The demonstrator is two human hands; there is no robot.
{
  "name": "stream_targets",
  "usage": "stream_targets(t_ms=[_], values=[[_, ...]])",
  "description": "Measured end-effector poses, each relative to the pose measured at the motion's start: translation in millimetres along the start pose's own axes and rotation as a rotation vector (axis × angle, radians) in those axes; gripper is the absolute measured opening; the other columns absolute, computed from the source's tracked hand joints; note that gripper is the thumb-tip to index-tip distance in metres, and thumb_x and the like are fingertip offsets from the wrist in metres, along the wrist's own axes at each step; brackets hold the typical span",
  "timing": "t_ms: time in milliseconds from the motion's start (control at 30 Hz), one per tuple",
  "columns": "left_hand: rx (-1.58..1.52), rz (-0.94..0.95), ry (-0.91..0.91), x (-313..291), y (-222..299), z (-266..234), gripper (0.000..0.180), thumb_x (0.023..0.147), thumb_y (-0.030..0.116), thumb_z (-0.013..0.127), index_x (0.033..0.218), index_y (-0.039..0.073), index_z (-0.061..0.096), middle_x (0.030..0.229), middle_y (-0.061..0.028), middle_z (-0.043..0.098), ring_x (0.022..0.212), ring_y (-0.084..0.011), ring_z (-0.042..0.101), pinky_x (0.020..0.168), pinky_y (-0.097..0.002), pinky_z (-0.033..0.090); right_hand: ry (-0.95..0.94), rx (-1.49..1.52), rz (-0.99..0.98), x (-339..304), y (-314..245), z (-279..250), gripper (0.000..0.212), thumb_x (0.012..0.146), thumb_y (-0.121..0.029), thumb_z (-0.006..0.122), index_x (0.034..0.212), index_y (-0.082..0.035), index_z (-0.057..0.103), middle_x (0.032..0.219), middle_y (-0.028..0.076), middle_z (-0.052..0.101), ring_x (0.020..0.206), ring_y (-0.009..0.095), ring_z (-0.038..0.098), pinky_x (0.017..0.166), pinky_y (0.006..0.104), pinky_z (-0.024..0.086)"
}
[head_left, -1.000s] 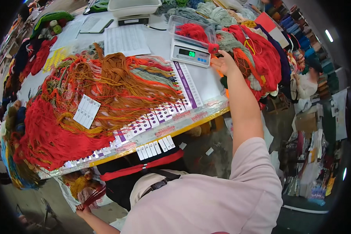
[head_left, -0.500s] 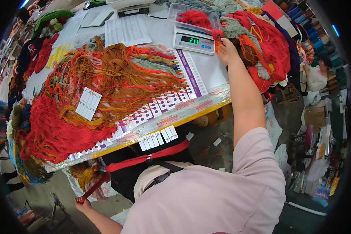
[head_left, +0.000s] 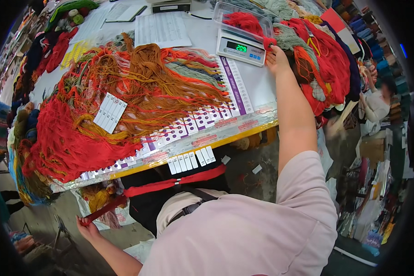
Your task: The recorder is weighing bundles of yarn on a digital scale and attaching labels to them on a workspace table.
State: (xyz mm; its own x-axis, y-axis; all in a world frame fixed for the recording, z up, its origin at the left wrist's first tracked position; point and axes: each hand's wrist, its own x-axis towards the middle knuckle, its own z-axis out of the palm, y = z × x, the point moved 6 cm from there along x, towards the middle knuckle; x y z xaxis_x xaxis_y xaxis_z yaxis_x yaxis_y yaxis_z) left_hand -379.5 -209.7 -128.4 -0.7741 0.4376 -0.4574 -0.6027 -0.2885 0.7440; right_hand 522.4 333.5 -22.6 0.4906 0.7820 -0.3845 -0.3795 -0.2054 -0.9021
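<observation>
At the lower left, my left hand [head_left: 88, 227] is closed round the end of a dark red strip [head_left: 106, 208]. The strip slants up to a brighter red band [head_left: 179, 181] lying across my waist; whether they are one piece I cannot tell. At the far right of the table my right hand [head_left: 277, 62] pinches a bunch of red yarn [head_left: 269, 43] at the corner of a clear plastic tub [head_left: 220, 19]. More red yarn [head_left: 243, 23] lies in the tub, which rests on a digital scale [head_left: 240, 47] with a lit green display.
Brown, orange and red threads [head_left: 158, 87] hang from punched white-and-purple cards [head_left: 234, 87] along the table edge. A white label sheet [head_left: 110, 112] lies on them. Red and grey skeins [head_left: 326, 60] are heaped right of the scale. Another person [head_left: 377, 103] is at the far right.
My left hand has moved outward to the left with the strip's end. My right hand remains by the tub's corner, on the red yarn. The scale's reading differs, and the view has shifted slightly.
</observation>
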Motion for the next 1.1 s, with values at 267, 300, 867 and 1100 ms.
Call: stream_targets(t_ms=[267,300,867,1100], values=[[0.124,-0.050,-0.362,-58,12,95,0.019,0.095,0.024,0.048,0.098,0.008,0.057,0.077,0.0021,0.045,0.068,-0.0120,0.042,0.062,-0.0305,0.040,0.526,-1.002,-1.072,-34,-60,30,0.024,0.085,-0.021,0.049,0.075,-0.001,0.058,0.073,0.011,0.061,0.072,0.026,0.061,0.066,0.0420,0.046],[0.139,0.041,-0.141,-96,6,122,0.023,0.096,0.022,0.047,0.108,0.005,0.057,0.083,0.0014,0.050,0.075,-0.0128,0.047,0.068,-0.0292,0.043,0.127,-0.557,-1.159,-97,-59,86,0.022,0.083,-0.019,0.050,0.071,-0.001,0.055,0.069,0.010,0.057,0.068,0.027,0.057,0.067,0.0420,0.043],[-0.177,-0.490,-0.970,-208,-86,306,0.048,0.093,0.026,0.040,0.133,0.000,0.045,0.127,-0.0141,0.055,0.115,-0.0246,0.052,0.100,-0.0388,0.038,-1.472,-0.546,0.055,-519,177,282,0.014,0.083,-0.009,0.067,0.092,0.003,0.065,0.082,0.003,0.064,0.074,0.011,0.060,0.068,0.0264,0.050],[-0.106,-0.442,-0.854,-199,-79,301,0.043,0.094,0.024,0.042,0.126,-0.004,0.050,0.112,-0.0114,0.059,0.100,-0.0202,0.056,0.092,-0.0361,0.042,-1.496,-0.419,0.079,-523,171,277,0.008,0.085,-0.006,0.063,0.087,0.002,0.064,0.088,0.006,0.066,0.081,0.011,0.058,0.075,0.0270,0.048]])
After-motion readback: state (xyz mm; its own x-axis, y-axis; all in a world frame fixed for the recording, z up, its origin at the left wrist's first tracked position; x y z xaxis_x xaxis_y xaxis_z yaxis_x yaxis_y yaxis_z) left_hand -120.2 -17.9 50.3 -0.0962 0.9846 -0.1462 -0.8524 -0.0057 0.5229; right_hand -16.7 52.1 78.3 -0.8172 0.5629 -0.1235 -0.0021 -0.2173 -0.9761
